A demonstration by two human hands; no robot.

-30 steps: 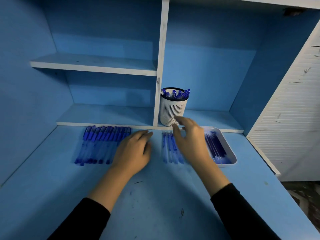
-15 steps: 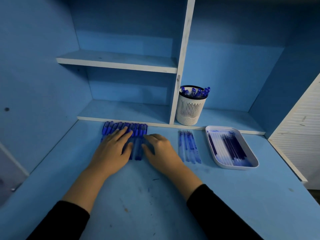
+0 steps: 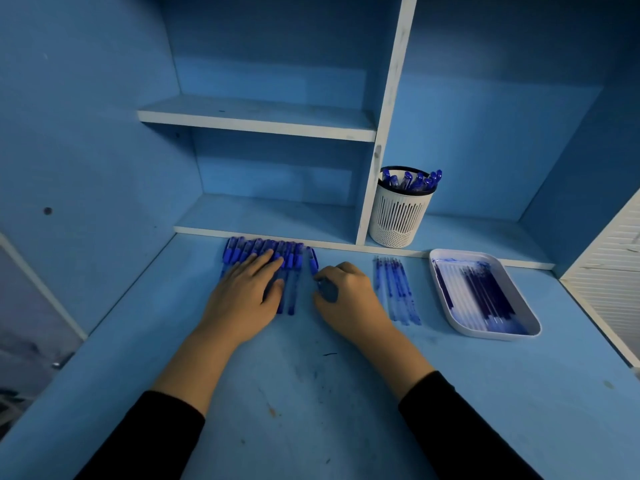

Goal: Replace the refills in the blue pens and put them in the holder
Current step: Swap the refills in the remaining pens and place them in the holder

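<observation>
A row of blue capped pens (image 3: 292, 263) lies side by side on the blue desk near the shelf edge. My left hand (image 3: 242, 296) rests flat on that row with straight fingers. My right hand (image 3: 349, 299) has its fingers curled round one blue pen (image 3: 313, 263) pulled slightly away from the right end of the row. Several loose blue refills (image 3: 396, 292) lie to the right of that hand. A white slotted holder (image 3: 398, 216) with several blue pens standing in it sits on the low shelf.
A white tray (image 3: 450, 318) holding refills sits on the desk at the right. A white vertical divider (image 3: 384, 133) stands just left of the holder, with a shelf board (image 3: 256, 124) above. A white slatted panel (image 3: 609, 271) borders the far right.
My right hand went from the holder to the pen row and now grips the rightmost pen, drawn apart from the others. My left hand settled flat on the row. The view shifted left.
</observation>
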